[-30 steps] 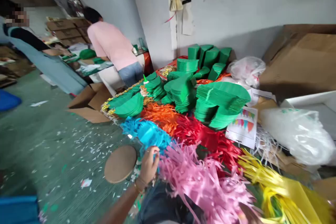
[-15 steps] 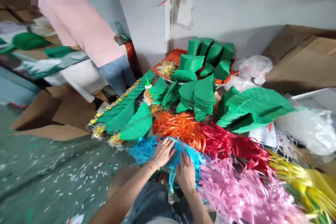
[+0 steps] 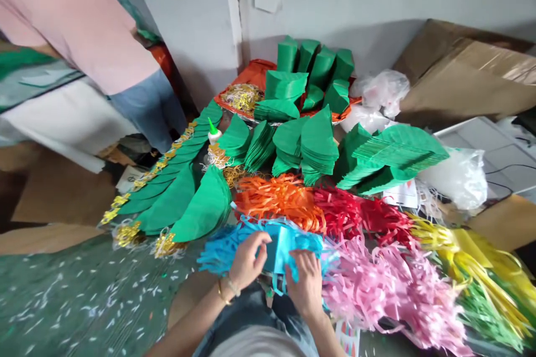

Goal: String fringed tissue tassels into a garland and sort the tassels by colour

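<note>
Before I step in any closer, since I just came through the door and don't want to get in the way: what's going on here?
Someone's left hand and right hand are both at the blue fringe, close to the body; whether either grips it is hard to tell. Orange fringe and red fringe lie beyond it, with pink fringe to the right. Farther back are stacked green pieces. Another person in a pink top stands at the upper left.

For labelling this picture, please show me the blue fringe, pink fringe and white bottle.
Blue fringe [image 3: 285, 244], head view: flat middle.
Pink fringe [image 3: 387, 284], head view: middle strips.
White bottle [image 3: 214, 137], head view: its body.
</note>
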`<state>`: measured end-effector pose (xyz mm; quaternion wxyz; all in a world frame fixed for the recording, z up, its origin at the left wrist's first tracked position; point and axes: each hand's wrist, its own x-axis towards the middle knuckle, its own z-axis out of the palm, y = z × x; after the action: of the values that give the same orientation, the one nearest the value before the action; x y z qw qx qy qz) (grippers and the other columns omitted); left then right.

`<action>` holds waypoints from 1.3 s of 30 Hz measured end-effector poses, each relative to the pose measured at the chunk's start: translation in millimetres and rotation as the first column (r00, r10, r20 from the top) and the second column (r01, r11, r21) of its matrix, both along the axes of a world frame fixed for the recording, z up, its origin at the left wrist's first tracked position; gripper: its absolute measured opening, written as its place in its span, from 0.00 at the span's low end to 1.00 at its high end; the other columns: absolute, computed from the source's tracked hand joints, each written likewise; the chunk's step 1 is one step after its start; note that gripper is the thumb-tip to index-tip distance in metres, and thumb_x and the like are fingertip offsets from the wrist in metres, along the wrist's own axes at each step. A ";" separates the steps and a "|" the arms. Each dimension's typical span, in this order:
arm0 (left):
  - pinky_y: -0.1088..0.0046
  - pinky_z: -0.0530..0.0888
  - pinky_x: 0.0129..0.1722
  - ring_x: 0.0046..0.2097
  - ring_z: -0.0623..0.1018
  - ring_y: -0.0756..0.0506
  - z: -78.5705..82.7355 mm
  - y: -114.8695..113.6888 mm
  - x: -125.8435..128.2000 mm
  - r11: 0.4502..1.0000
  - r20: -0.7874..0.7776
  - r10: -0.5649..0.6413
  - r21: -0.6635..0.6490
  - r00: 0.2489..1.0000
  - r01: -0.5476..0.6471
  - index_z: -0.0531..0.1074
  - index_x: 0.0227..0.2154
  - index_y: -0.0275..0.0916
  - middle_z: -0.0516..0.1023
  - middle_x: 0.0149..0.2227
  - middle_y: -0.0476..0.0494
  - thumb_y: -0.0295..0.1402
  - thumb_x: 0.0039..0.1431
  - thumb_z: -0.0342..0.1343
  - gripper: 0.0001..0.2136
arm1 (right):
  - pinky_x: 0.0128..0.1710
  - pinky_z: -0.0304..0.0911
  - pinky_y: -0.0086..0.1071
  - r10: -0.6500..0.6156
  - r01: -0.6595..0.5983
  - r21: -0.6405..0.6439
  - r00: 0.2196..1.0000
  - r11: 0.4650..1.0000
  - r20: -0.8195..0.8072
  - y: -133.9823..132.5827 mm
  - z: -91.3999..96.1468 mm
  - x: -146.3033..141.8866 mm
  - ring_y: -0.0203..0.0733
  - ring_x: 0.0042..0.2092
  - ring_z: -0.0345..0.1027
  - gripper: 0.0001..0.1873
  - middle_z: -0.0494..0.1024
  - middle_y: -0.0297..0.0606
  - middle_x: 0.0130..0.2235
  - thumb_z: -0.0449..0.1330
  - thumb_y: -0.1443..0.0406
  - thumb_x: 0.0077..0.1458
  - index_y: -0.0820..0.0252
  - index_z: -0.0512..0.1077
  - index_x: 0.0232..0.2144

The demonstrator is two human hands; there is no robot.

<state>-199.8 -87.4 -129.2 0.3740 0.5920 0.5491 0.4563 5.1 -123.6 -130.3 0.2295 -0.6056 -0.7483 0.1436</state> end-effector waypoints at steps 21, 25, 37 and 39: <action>0.50 0.66 0.60 0.59 0.70 0.35 -37.7 -19.9 -1.8 0.761 -0.669 -0.466 0.030 0.578 0.648 0.71 0.50 0.35 0.71 0.57 0.32 0.46 0.60 0.55 0.22 | 0.45 0.62 0.37 0.303 -0.308 0.016 0.942 0.951 0.143 0.8 -14.3 1.3 0.43 0.43 0.72 0.13 0.81 0.35 0.36 0.55 0.74 0.58 0.55 0.78 0.30; 0.53 0.66 0.59 0.58 0.70 0.37 -33.0 -25.0 1.1 0.817 -0.601 -0.480 -0.042 0.639 0.575 0.71 0.51 0.36 0.73 0.56 0.34 0.33 0.64 0.50 0.15 | 0.44 0.61 0.36 0.222 -0.218 -0.066 0.974 0.974 0.054 12.1 2.8 -1.6 0.42 0.43 0.71 0.12 0.81 0.35 0.37 0.56 0.69 0.60 0.54 0.77 0.29; 0.72 0.71 0.34 0.34 0.81 0.43 -17.0 29.3 -5.7 0.879 -0.454 -0.468 -0.330 0.758 0.345 0.80 0.31 0.40 0.83 0.30 0.44 0.39 0.58 0.58 0.10 | 0.38 0.65 0.30 0.106 -0.124 -0.193 0.989 0.973 -0.098 39.4 -4.1 6.7 0.40 0.36 0.74 0.13 0.79 0.36 0.32 0.54 0.62 0.62 0.56 0.76 0.30; 0.73 0.70 0.34 0.34 0.81 0.44 -12.0 36.0 -10.2 0.861 -0.417 -0.492 -0.361 0.764 0.358 0.80 0.30 0.40 0.83 0.31 0.45 0.40 0.57 0.59 0.10 | 0.36 0.66 0.29 0.104 -0.128 -0.216 0.987 0.968 -0.121 46.8 -8.6 7.5 0.40 0.35 0.74 0.11 0.80 0.35 0.31 0.56 0.62 0.61 0.56 0.76 0.29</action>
<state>-210.0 -51.4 -141.2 0.3889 0.7439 0.5310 0.1152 12.7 -76.8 -138.9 0.1917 -0.5739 -0.7481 0.2725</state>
